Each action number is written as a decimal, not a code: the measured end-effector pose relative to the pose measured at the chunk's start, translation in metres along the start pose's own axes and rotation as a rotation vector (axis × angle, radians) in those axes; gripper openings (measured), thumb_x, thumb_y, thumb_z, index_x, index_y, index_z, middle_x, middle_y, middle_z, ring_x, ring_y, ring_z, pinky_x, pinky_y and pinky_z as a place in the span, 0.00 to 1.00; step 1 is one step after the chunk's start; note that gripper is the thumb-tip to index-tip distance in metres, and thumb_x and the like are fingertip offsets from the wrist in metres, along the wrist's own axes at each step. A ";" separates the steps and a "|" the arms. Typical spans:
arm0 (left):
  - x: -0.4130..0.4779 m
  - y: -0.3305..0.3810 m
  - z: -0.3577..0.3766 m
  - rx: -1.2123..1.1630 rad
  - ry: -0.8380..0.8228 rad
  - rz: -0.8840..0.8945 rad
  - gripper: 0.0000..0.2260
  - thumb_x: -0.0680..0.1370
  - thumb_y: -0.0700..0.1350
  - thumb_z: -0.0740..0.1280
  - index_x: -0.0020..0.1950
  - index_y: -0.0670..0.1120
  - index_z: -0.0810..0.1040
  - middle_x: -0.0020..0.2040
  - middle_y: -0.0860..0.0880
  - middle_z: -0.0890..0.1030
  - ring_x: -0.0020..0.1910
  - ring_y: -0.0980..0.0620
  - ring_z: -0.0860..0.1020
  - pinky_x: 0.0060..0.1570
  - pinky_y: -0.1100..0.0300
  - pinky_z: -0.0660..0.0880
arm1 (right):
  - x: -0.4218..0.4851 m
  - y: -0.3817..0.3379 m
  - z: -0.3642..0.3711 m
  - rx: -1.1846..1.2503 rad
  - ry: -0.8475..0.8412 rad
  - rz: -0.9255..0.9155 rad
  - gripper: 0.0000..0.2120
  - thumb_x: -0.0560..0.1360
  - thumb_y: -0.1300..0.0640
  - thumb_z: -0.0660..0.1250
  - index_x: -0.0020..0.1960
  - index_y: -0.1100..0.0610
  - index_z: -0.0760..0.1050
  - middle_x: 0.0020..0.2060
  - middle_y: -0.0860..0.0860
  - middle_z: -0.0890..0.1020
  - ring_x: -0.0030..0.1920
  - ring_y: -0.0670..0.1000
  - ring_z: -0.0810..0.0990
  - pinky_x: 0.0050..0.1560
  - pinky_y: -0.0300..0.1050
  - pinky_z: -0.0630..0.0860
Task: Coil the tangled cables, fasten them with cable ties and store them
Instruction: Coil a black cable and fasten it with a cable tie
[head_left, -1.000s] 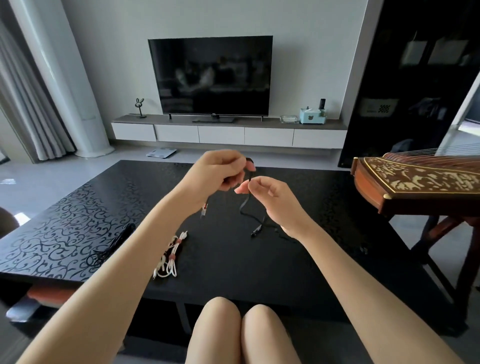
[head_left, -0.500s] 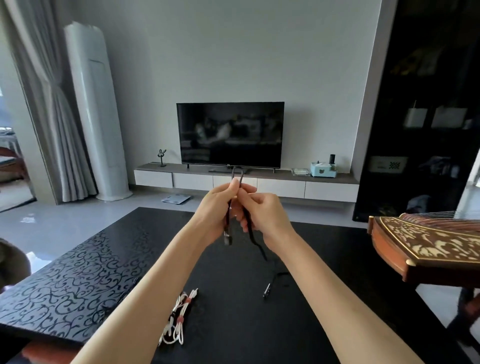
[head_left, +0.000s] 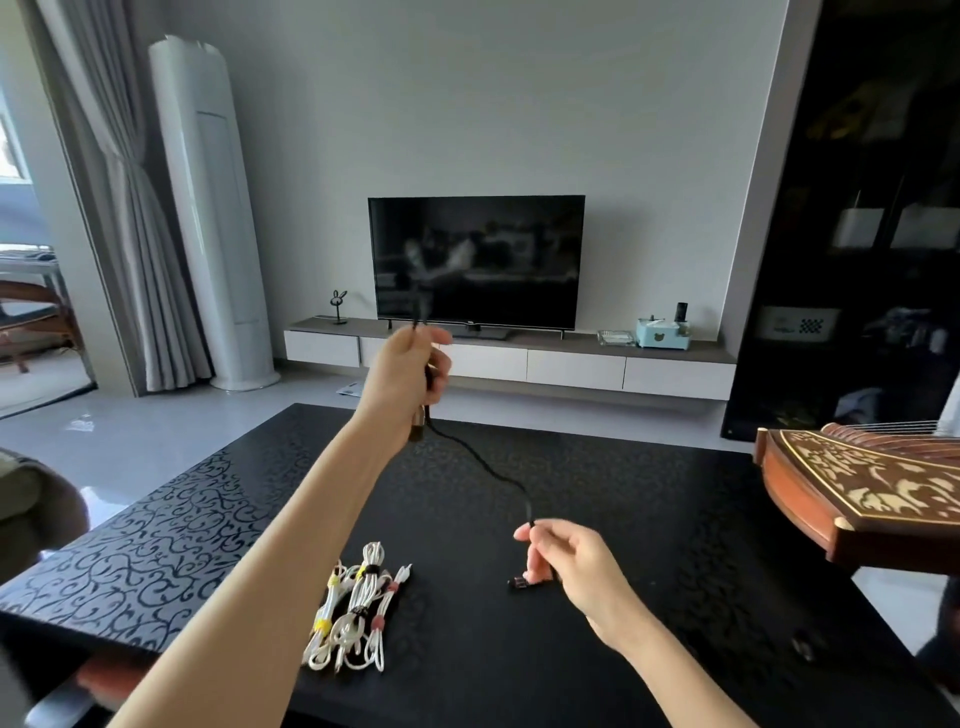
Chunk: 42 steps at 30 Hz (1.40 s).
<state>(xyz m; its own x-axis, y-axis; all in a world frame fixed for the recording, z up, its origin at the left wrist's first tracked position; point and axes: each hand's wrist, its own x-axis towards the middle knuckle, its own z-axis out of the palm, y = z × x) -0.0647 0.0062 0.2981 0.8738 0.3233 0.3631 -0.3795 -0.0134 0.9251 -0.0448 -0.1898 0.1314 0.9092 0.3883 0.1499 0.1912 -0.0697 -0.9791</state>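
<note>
Above the black table (head_left: 649, 545), the left hand (head_left: 402, 376) is raised with its fingers curled round a black cable (head_left: 483, 467). A short loop sticks up past the knuckles, blurred, and a metal plug (head_left: 417, 425) hangs just below the palm. From there the cable sags down and to the right to the right hand (head_left: 563, 564), which is held lower and pinches the cord between thumb and forefinger. The cable's other connector (head_left: 519, 583) dangles just under that hand, close to the tabletop; whether it touches cannot be told. Near the table's front edge, beside the left forearm, lie white cable bundles (head_left: 353, 618), coiled and bound with yellow, black and pink ties.
</note>
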 end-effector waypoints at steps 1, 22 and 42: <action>-0.003 -0.004 0.001 0.074 -0.045 -0.008 0.14 0.84 0.42 0.51 0.47 0.42 0.74 0.33 0.47 0.75 0.28 0.55 0.70 0.24 0.67 0.65 | 0.003 -0.007 0.000 0.020 0.011 -0.017 0.10 0.80 0.60 0.61 0.48 0.57 0.81 0.30 0.51 0.77 0.30 0.48 0.75 0.33 0.38 0.73; -0.042 -0.085 0.007 -0.027 -0.439 -0.309 0.18 0.76 0.57 0.62 0.49 0.42 0.77 0.30 0.55 0.64 0.27 0.57 0.61 0.24 0.67 0.60 | 0.037 -0.103 0.006 -0.482 0.200 -0.280 0.06 0.79 0.54 0.63 0.45 0.54 0.75 0.35 0.47 0.83 0.38 0.46 0.81 0.44 0.42 0.76; -0.045 -0.063 0.048 -0.223 -0.152 -0.242 0.15 0.83 0.49 0.54 0.38 0.45 0.63 0.27 0.52 0.64 0.20 0.56 0.61 0.19 0.64 0.62 | 0.009 -0.064 -0.004 -0.029 -0.170 0.024 0.23 0.78 0.41 0.53 0.60 0.54 0.77 0.52 0.51 0.83 0.53 0.50 0.82 0.62 0.44 0.70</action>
<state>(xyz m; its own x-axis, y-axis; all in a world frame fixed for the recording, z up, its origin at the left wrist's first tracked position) -0.0650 -0.0531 0.2289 0.9753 0.1473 0.1643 -0.1983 0.2584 0.9455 -0.0470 -0.1856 0.1961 0.8386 0.5356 0.0992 0.1833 -0.1059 -0.9773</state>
